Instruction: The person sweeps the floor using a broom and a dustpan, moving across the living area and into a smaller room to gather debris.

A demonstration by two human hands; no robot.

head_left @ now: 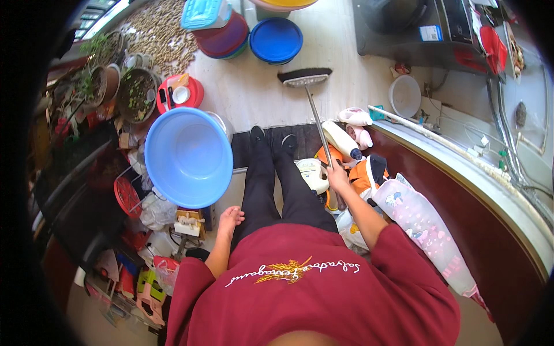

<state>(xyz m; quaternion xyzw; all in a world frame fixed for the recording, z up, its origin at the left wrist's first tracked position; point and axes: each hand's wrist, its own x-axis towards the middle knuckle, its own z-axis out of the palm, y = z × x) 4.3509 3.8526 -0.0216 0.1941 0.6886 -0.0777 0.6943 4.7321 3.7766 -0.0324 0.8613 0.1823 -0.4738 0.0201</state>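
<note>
My right hand (338,176) is wrapped round the grey metal handle of a broom (316,112). The broom slants away from me, its dark bristle head (304,77) resting on the pale floor ahead. My left hand (231,217) hangs beside my left thigh, its fingers loosely bent and holding nothing. Nearest to that hand is a large light blue basin (188,157), tilted so its inside shows. Below the right hand lie a white jug (313,175), a white bottle with a dark blue cap (342,140) and an orange-and-black bag (368,176).
Ahead stand a blue-lidded bucket (276,40) and stacked tubs (222,36). Potted plants (137,95), a red-lidded container (180,92) and peanut-like pods (158,32) spread at left. A white ledge (461,153) runs along the right, beside a pink patterned cover (424,230).
</note>
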